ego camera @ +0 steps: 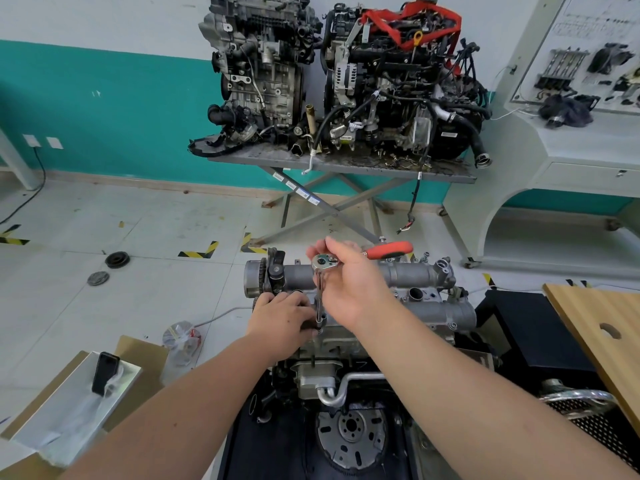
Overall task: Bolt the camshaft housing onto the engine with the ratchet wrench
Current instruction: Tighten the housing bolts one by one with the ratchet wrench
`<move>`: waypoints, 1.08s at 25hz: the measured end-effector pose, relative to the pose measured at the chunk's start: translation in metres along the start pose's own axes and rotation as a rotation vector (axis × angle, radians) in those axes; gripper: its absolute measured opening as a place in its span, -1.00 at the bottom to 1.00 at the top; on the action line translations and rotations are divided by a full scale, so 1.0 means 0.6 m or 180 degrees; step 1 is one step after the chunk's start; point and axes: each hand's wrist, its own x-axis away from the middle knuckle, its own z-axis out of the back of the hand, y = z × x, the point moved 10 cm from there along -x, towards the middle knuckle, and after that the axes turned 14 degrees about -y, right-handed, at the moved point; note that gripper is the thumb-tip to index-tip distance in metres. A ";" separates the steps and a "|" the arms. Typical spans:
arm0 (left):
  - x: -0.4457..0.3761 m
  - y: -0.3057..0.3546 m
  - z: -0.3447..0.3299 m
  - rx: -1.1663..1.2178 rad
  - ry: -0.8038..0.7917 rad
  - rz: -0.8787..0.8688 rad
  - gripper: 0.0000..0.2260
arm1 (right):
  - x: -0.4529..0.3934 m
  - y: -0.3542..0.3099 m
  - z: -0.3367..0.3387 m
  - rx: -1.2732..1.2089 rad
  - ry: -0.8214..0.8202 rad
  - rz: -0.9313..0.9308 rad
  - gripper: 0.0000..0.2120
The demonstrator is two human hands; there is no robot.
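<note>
A grey camshaft housing (408, 273) lies along the top of the engine (346, 344) in front of me. The ratchet wrench (389, 250) has a red handle pointing right and a silver head. From the head a thin extension bar (319, 299) runs straight down to a socket near the housing's front edge. My right hand (346, 278) grips the wrench at its head. My left hand (282, 317) curls round the socket end of the bar, low on the housing's left part. The bolt under the socket is hidden.
Two other engines (346, 74) stand on a scissor table at the back. A cardboard box holding a phone (104, 372) sits at my lower left. A wooden board (602, 337) lies on the right. Two round parts (117, 259) and a plastic bag (180, 336) lie on the tiled floor.
</note>
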 end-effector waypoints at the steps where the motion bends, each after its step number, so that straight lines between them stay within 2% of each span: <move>1: 0.001 0.000 0.001 0.0011 0.0014 0.0005 -0.68 | 0.003 -0.010 0.009 0.0399 0.0032 0.0311 -0.78; 3: 0.003 0.003 0.003 -0.0005 0.0026 -0.0003 -0.68 | 0.019 -0.024 0.008 0.1945 -0.0087 0.0824 -0.87; 4: 0.003 0.004 0.004 -0.0026 0.0036 -0.0012 -0.68 | 0.029 -0.028 -0.003 0.2603 -0.0198 0.1097 -0.85; 6: 0.004 0.006 0.006 -0.0043 0.0062 -0.0026 -0.69 | 0.050 -0.051 -0.027 0.3400 -0.0353 0.1946 -0.74; 9: 0.005 0.004 0.006 -0.0021 0.0066 -0.0028 -0.69 | 0.077 -0.077 -0.072 0.4771 -0.0665 0.3157 -0.73; 11: 0.006 0.003 0.006 -0.0016 0.0087 -0.0023 -0.72 | 0.080 -0.081 -0.087 0.5384 -0.0942 0.3504 -0.75; 15: 0.007 0.006 0.010 -0.0065 0.0103 0.0009 -0.73 | 0.084 -0.071 -0.107 0.5739 -0.1544 0.3564 -0.75; 17: 0.007 0.006 0.010 -0.0070 0.0070 0.0017 -0.74 | 0.084 -0.068 -0.106 0.5554 -0.1468 0.3439 -0.74; 18: 0.007 0.005 0.009 -0.0049 0.0049 0.0014 -0.74 | 0.076 -0.072 -0.094 0.5196 -0.1317 0.3111 -0.72; 20: 0.006 0.005 0.006 -0.0004 0.0025 -0.0017 -0.71 | 0.048 -0.068 -0.050 0.4142 -0.1039 0.2029 -0.72; 21: 0.005 0.005 0.005 0.0015 0.0024 -0.0032 -0.70 | 0.044 -0.062 -0.034 0.3692 -0.0889 0.1725 -0.73; 26: 0.004 0.003 0.005 0.0014 0.0043 -0.0024 -0.70 | 0.021 -0.028 0.010 0.1432 -0.0616 0.0738 -0.78; 27: 0.003 0.004 0.005 0.0014 0.0044 -0.0022 -0.70 | 0.017 -0.024 0.016 0.1200 -0.0561 0.0629 -0.80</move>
